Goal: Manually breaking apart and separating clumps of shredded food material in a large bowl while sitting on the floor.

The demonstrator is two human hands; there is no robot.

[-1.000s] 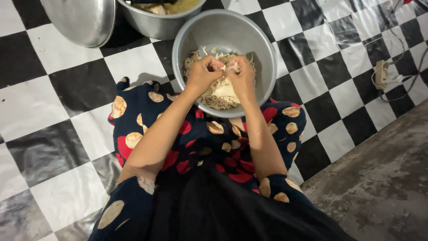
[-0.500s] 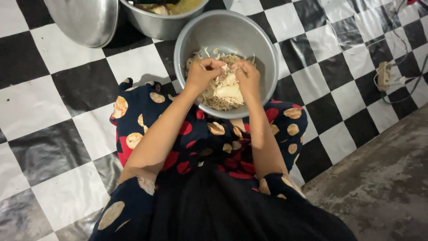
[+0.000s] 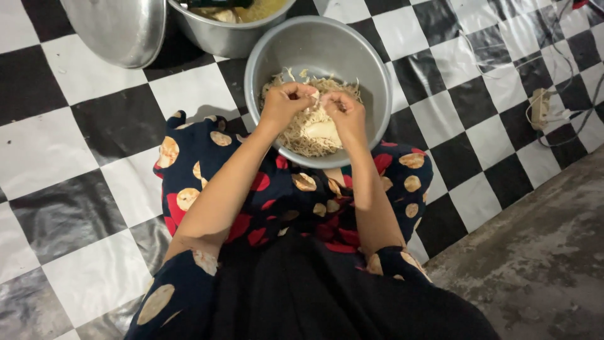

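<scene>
Setting: a person sits on a black-and-white checkered floor mat [image 3: 82,145], seen from above by a head camera; dark clothing with red and tan spots covers the lap.
Far left: a round metal lid [image 3: 116,28] lies on the mat at the top edge.
Next to it: a metal pot [image 3: 223,34] holding yellowish food, just beside the lid and touching or nearly touching the bowl.
Centre: a round metal bowl [image 3: 371,75] rests against the person's knees, holding a heap of pale shredded meat [image 3: 296,135] with a larger unshredded chunk [image 3: 322,130] in it.
Left hand [image 3: 284,104]: over the bowl, fingers curled and pinched on a strand of the shredded meat.
Right hand [image 3: 345,113]: just beside the left, fingers also pinched on the same small piece; the two hands meet at the fingertips above the heap.
Right: a white power strip [image 3: 540,107] with thin cables lies on the mat, well apart from the bowl.
Far right: bare grey concrete floor [image 3: 541,252] beyond the mat's edge.
</scene>
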